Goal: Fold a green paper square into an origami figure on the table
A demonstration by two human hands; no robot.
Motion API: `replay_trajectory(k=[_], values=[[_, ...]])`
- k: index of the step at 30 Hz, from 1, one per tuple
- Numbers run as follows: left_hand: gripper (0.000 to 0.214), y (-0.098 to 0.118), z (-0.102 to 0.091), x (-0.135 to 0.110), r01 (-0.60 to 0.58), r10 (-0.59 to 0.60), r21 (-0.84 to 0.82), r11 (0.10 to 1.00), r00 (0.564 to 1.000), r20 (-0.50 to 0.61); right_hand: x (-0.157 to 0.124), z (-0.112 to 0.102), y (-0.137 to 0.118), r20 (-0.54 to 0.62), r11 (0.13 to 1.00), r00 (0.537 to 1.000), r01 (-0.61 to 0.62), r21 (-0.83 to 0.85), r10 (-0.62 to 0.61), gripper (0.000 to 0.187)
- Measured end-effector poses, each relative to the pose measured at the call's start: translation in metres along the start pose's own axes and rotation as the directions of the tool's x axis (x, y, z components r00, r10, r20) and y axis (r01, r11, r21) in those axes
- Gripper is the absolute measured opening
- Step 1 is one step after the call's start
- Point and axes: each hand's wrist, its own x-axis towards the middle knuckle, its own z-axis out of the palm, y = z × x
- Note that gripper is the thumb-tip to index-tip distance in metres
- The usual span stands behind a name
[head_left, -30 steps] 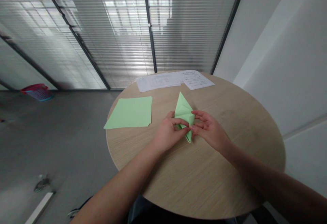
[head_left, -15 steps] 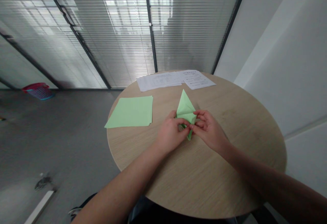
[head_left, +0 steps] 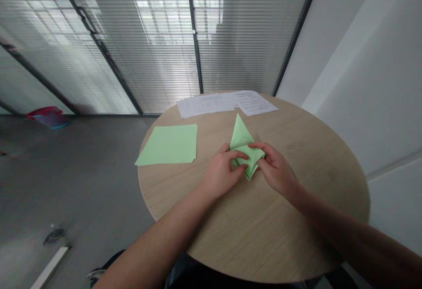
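Observation:
A folded piece of light green paper is held just above the round table, its pointed end toward the far side. My left hand grips its left side, with thumb and forefinger on the near folds. On the right edge, my right hand pinches a flap between fingers and thumb. The lower part of the paper is spread between both hands and comes to a small point at the near end. Some of the folds are hidden behind my fingers.
A stack of green paper sheets lies at the left of the wooden table. Printed white sheets lie along the far edge. On the floor at far left stands a red and blue basket. Glass panels with blinds rise behind.
My right hand has moved slightly right, drawing the paper's right flap outward. The lower part has spread wider. My left hand stays nearly in place, its thumb and forefinger a little farther apart.

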Motion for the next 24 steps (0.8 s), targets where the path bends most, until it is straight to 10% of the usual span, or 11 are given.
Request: replay_trajectory(k=[5, 14, 24], values=[[0.039, -0.005, -0.006, 0.003, 0.054, -0.055, -0.220, 0.974, 0.998, 0.001, 0.004, -0.010, -0.007, -0.038, 0.995, 0.997, 0.071, 0.069, -0.069, 0.024], [0.052, -0.007, -0.013, 0.004, 0.208, -0.161, -0.445, 0.871, 0.977, 0.141, 0.002, -0.030, -0.020, 0.158, 0.828, 0.893, 0.450, -0.333, -0.421, 0.025], [0.052, -0.010, -0.016, 0.003, 0.052, -0.014, -0.443, 0.895, 0.996, 0.089, 0.002, -0.029, -0.021, 0.135, 0.862, 0.908, 0.420, -0.285, -0.397, 0.022]])
